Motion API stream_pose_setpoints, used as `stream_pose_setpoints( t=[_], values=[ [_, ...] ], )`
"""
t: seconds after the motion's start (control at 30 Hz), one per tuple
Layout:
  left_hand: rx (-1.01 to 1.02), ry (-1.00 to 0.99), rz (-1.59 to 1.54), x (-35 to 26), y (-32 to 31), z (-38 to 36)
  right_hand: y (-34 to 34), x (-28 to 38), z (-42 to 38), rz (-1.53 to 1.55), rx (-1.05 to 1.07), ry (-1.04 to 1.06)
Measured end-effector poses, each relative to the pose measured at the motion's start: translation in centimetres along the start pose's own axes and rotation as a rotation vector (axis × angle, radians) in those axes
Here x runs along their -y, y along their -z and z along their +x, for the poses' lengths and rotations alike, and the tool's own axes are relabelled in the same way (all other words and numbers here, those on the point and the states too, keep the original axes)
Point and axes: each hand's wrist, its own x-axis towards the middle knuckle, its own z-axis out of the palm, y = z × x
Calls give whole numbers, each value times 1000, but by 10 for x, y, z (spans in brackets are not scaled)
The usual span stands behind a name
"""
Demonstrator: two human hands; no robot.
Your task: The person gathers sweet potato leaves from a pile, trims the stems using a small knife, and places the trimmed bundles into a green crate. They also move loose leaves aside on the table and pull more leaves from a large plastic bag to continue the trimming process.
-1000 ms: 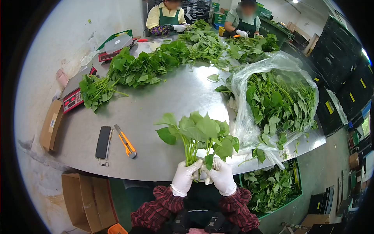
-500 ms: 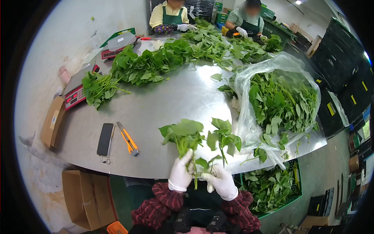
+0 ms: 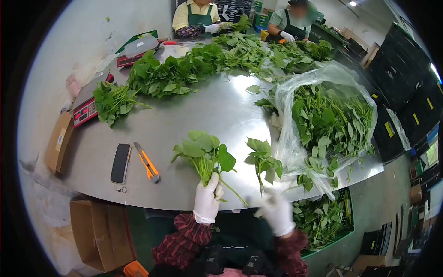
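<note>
My left hand [image 3: 206, 201], in a white glove, is closed around the stems of a small bunch of leafy greens [image 3: 200, 154]. Its leaves fan out above the metal table, and one longer stem slants down to the right. My right hand [image 3: 277, 213], also gloved, is smeared by motion at the table's front edge, so its fingers cannot be made out. Just above it, a loose leafy sprig [image 3: 264, 159] lies on the table, its stem pointing toward me.
A clear plastic bag [image 3: 287, 124] full of greens lies on the right, above a green crate [image 3: 353, 217]. A phone [image 3: 120, 162], a box cutter [image 3: 148, 165] and a red scale [image 3: 85, 112] are on the left. Heaped greens [image 3: 184, 69] lie farther back, where two people work.
My left hand has shifted slightly left with the bunch, which now spreads wider. My right hand has moved right and down, away from the bunch. One person across the table has lifted some greens.
</note>
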Motion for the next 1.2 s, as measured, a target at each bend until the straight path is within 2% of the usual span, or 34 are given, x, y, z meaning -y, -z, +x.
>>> stream_pose_setpoints(
  t=[0.07, 0.13, 0.17, 0.2, 0.23, 0.27, 0.3, 0.33, 0.37, 0.4, 0.43, 0.5, 0.57, 0.63, 0.67, 0.73, 0.8, 0.87, 0.97, 1.03, 1.13, 1.2],
  values=[
    [14, 15, 25, 1, -5, -6, -42, -9, -7, -63, 180, 94],
    [28, 25, 52, 1, -4, -11, -58, 0, -8, 112, 248, 10],
    [60, 88, 107, 1, 0, -14, -54, 5, -10, 319, 339, -118],
    [91, 154, 161, 3, 3, -18, -52, 9, -6, 321, 334, -121],
    [57, 196, 91, 8, 5, -21, -49, 10, -3, 355, 422, -207],
    [63, 202, 92, 9, 7, -20, -45, 10, -2, 387, 509, -291],
    [73, 188, 102, 7, 12, -19, -45, -4, 2, 387, 501, -293],
    [83, 170, 111, 6, 15, -17, -48, -28, 8, 204, 373, -111],
    [61, 42, 98, -6, 4, -16, -46, -43, 12, 18, 246, 69],
    [-25, -27, 120, -12, 6, -11, -38, -36, 21, -194, 49, -5],
    [-85, -60, 137, -20, 6, -7, -35, -46, 32, -662, -301, 263],
    [-176, -84, 242, -35, 12, -6, -30, -95, 52, -674, -242, 271],
    [-106, -81, 257, -33, 20, -8, -32, -105, 55, -672, -197, 287],
    [1, -83, 250, -20, 26, -4, -34, -83, 49, -81, -37, -18],
    [-7, -86, 249, -12, 25, -6, -35, -68, 42, -81, -28, -17],
    [11, 18, 244, 1, 15, -11, -37, -27, 28, 387, 84, -171],
    [22, 133, 163, 11, 6, -17, -44, -16, 16, 579, 198, -163],
    [77, 89, 164, 27, 11, -17, -55, -24, 8, 608, 271, -120],
    [67, 89, 131, 19, -1, -23, -58, -22, 3, 551, 370, -109],
    [204, 230, 95, 15, -2, -26, -59, -28, 3, 518, 404, -88],
    [247, 284, 179, 13, -5, -28, -59, -28, 2, 486, 452, -90],
    [208, 214, 211, 19, -5, -27, -56, -21, 1, 487, 468, -111]
  ],
)
